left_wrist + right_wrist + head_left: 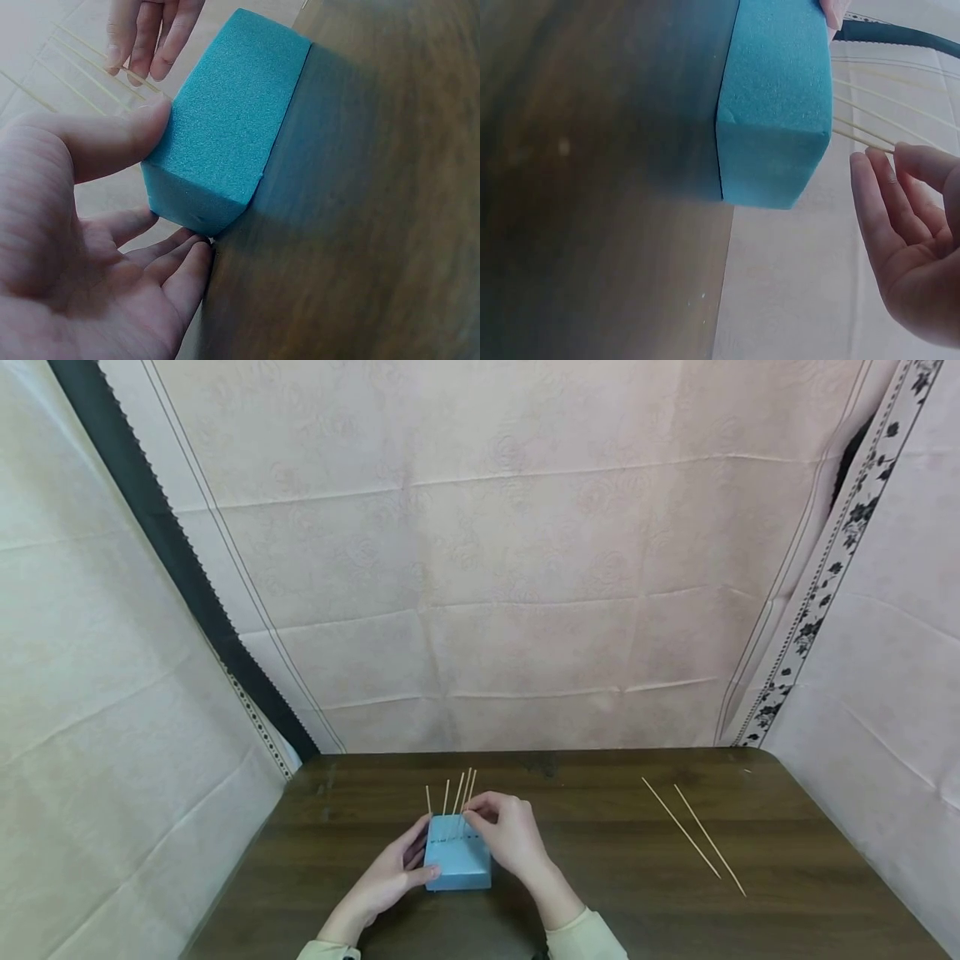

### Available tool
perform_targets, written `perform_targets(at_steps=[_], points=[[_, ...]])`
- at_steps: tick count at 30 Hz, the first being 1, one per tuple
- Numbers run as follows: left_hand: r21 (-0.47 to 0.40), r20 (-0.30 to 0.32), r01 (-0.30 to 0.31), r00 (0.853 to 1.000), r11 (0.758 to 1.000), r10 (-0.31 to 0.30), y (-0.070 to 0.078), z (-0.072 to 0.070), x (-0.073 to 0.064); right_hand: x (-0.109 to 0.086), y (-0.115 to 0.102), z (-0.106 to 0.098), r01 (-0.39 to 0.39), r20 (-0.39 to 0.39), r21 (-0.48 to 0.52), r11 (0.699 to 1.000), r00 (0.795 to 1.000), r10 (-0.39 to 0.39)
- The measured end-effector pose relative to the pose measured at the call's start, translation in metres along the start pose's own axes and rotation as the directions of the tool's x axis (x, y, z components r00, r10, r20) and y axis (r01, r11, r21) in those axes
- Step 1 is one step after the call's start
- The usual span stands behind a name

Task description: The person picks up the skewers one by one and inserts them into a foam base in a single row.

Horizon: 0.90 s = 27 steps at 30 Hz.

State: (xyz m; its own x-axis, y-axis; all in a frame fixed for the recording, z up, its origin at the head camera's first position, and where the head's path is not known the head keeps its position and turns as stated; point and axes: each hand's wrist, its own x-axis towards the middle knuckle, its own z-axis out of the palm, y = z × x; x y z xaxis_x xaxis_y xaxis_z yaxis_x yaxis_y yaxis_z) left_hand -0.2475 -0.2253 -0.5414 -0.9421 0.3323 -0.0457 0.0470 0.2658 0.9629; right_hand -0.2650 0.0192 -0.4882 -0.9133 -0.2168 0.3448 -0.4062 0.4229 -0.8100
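A light-blue foam block (459, 864) sits on the table, with several thin wooden sticks standing in its top, among them a short-looking stick (428, 799) at the left end. My left hand (390, 877) grips the block's left side, thumb at the front and fingers behind. At the right end of the row, my right hand (513, 835) pinches a stick (863, 141) between thumb and fingertips, just above the foam. In the left wrist view, the left thumb lies along the block's upper edge (196, 82). A row of small marks or holes runs across the top.
Two loose sticks, a left one (681, 828) and a right one (708, 839), lie slanting on the dark wooden table (600, 893) to the right. Pale cloth (525, 568) hangs behind the table's far edge and along both sides.
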Motion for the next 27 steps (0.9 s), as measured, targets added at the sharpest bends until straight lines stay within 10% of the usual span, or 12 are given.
perform_targets(at_steps=[27], points=[[-0.009,0.001,0.003,1.0,1.0,-0.003,-0.002,-0.001,0.002,0.001,0.001,-0.012,-0.03,0.029,0.046,0.998,0.999,0.029]])
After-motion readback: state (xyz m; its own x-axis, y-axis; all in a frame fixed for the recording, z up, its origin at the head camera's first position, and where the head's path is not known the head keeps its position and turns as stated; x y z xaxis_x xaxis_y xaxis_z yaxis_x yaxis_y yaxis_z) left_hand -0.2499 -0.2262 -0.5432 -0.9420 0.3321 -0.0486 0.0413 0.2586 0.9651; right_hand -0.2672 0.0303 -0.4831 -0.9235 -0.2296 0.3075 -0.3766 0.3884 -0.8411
